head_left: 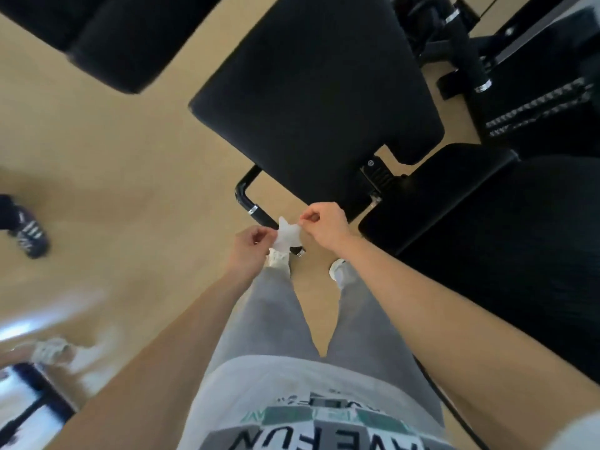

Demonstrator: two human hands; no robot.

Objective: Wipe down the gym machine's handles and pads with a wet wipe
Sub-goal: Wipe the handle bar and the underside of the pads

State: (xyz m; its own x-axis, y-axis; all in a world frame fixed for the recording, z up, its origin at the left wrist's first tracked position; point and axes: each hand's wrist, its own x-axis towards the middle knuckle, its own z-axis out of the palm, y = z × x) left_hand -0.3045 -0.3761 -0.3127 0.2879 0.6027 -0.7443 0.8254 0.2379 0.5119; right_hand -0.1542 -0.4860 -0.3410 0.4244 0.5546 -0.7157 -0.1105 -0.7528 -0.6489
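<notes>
Left hand [251,241] and right hand [324,225] are both curled and pinching opposite edges of the wet wipe [287,237], thumb and fingertips closed on it. The wipe is stretched between them at mid-frame: small, white, crumpled, partly spread. It's held in the air and is not on any machine surface.

The step looks like prep, meaning opening or unfolding the wipe. There's no wiping contact yet.

Just behind the wipe is the handle [248,203], a black bent tube with a chrome ring. The wipe overlaps its grip end in view; can't tell if they touch, probably apart. Above that is the large black pad [318,92], tilted, with a hinge bracket at its lower edge. A second pad [438,196] sits lower right and another dark roll pad [107,43] upper left. The frame is motion-blurred.

Next move, as a judgement: bunch or flatten the wipe into one hand, then wrap it on the nearest handle and rub along its length, then do the pads. It needs a firm hold, since a thin wet sheet will fold or slip.

The floor [113,157] is tan. Another person's dark shoe [31,235] is far left.
</notes>
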